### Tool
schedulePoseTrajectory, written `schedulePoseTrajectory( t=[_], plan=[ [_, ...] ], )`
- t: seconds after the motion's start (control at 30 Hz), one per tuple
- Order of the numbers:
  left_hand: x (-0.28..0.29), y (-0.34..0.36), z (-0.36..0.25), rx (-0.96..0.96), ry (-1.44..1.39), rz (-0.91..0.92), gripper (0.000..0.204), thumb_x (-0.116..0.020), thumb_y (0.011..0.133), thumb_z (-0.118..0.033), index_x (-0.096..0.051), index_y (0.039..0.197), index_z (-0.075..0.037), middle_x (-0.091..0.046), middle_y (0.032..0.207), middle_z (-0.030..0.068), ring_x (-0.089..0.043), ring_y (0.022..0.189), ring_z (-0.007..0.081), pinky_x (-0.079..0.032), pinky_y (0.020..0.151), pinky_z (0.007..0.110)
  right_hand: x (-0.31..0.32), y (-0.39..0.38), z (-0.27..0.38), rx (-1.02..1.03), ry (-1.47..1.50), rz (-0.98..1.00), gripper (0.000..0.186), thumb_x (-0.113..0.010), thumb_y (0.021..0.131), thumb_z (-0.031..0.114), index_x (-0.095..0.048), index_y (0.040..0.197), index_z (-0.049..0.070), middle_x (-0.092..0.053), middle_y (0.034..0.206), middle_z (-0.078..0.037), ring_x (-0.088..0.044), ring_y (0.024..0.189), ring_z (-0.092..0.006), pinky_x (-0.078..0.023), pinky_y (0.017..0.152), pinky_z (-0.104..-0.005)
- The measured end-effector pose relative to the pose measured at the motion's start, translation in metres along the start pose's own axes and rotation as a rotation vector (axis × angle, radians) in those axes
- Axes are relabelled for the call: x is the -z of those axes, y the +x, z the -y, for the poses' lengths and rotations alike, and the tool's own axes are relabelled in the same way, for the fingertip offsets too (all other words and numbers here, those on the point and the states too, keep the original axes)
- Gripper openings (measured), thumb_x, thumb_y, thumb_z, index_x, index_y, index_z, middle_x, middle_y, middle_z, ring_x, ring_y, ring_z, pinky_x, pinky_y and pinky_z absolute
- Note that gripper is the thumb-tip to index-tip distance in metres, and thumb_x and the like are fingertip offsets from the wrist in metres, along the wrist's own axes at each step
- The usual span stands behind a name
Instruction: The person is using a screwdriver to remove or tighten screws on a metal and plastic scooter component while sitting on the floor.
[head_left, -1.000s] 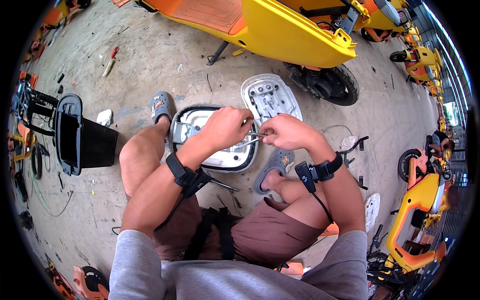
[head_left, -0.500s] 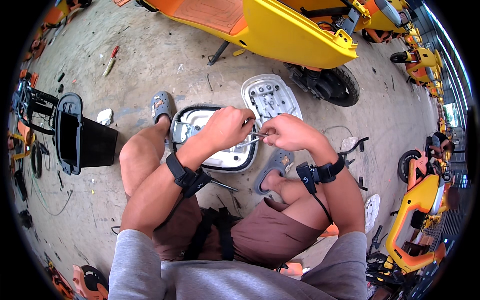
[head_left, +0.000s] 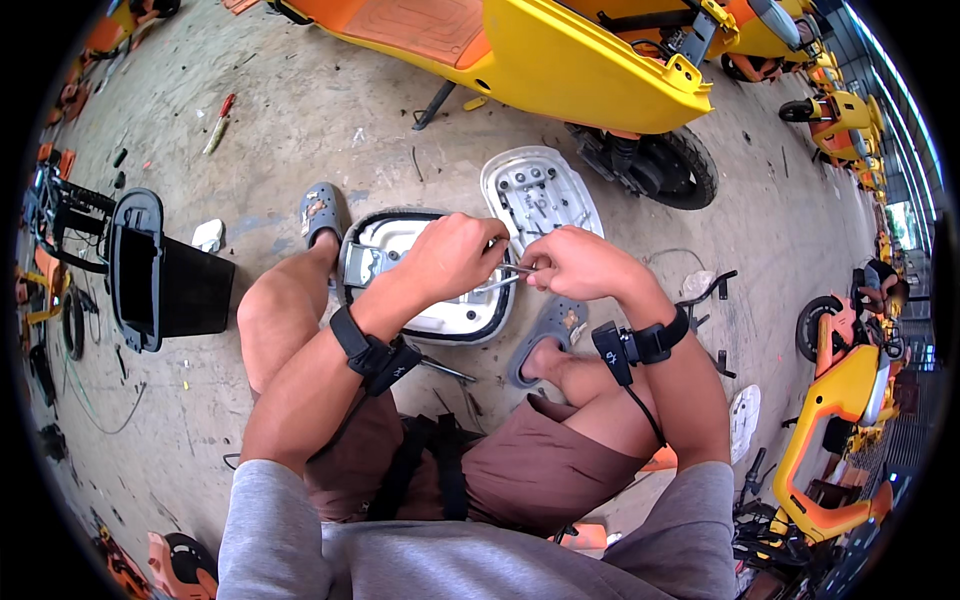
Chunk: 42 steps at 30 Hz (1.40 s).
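Observation:
Over the right side of a white plastic lid with a black rim seal point(head_left: 470, 318), my two hands are close together. My right hand point(head_left: 578, 262) is closed in a pinch on a thin metal piece point(head_left: 517, 268), which points toward the left hand. My left hand point(head_left: 452, 258) has its fingers curled; what they hold, if anything, is hidden behind the hand. A grey metal bracket point(head_left: 368, 262) sits at the lid's left side. Just beyond my hands, a second white tray-like panel point(head_left: 575, 185) carries several small bolts and dark fasteners.
A yellow and orange scooter point(head_left: 560, 85) stands ahead, its rear wheel point(head_left: 680, 170) right of the panel. To the left lies a black bin point(head_left: 195, 290). A red-handled tool point(head_left: 220, 120) is on the floor. A person point(head_left: 878, 285) crouches far right among other scooters.
Both hands hold nearly the same place over the lid. Only very slight shifts show at the fingers and the thin metal piece.

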<state>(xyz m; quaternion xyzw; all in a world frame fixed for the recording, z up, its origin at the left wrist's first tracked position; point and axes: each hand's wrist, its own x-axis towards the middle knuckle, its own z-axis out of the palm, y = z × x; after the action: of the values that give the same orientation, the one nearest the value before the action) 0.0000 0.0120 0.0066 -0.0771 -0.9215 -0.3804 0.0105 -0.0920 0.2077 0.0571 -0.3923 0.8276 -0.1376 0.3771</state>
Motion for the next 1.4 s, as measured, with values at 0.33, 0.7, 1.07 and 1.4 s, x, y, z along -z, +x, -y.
schedulePoseTrajectory(
  t=[0.33,0.7,1.07,1.4],
  plan=[
    [0.0001,-0.0006,-0.0012,-0.005,-0.008,0.006,0.021,-0.065,0.092,-0.020,-0.075,0.101,-0.004,-0.073,0.079,0.0186,-0.070,0.074,0.0390,-0.056,0.069,0.046,-0.0011,0.0000,-0.0024,0.015,0.006,0.004,0.024,-0.072,0.082,0.014,-0.076,0.101,0.000,-0.070,0.079,-0.019,-0.068,0.078,-0.0328,-0.051,0.073,-0.0416],
    [0.0022,-0.0008,-0.0049,0.013,-0.051,0.005,0.019,-0.063,0.090,-0.016,-0.075,0.096,-0.003,-0.069,0.079,0.0250,-0.068,0.076,0.0441,-0.055,0.074,0.051,-0.0007,-0.0019,-0.0030,0.022,0.015,-0.018,0.021,-0.074,0.083,0.015,-0.076,0.099,0.001,-0.070,0.075,-0.017,-0.067,0.072,-0.0314,-0.049,0.068,-0.0417],
    [0.0011,0.0003,-0.0002,0.027,0.006,0.021,0.022,-0.066,0.092,-0.019,-0.075,0.104,-0.004,-0.074,0.080,0.0179,-0.070,0.074,0.0380,-0.056,0.069,0.044,0.0045,-0.0019,0.0043,-0.040,0.035,0.039,0.024,-0.071,0.084,0.014,-0.077,0.104,0.002,-0.074,0.083,-0.016,-0.070,0.082,-0.0328,-0.052,0.077,-0.0422],
    [0.0016,-0.0001,-0.0028,0.024,0.004,0.027,0.021,-0.066,0.092,-0.019,-0.075,0.103,-0.004,-0.074,0.081,0.0179,-0.070,0.074,0.0378,-0.056,0.069,0.044,0.0036,-0.0016,0.0023,-0.043,0.022,0.043,0.025,-0.071,0.084,0.013,-0.078,0.105,0.002,-0.074,0.083,-0.017,-0.070,0.084,-0.0329,-0.053,0.078,-0.0416]
  ],
)
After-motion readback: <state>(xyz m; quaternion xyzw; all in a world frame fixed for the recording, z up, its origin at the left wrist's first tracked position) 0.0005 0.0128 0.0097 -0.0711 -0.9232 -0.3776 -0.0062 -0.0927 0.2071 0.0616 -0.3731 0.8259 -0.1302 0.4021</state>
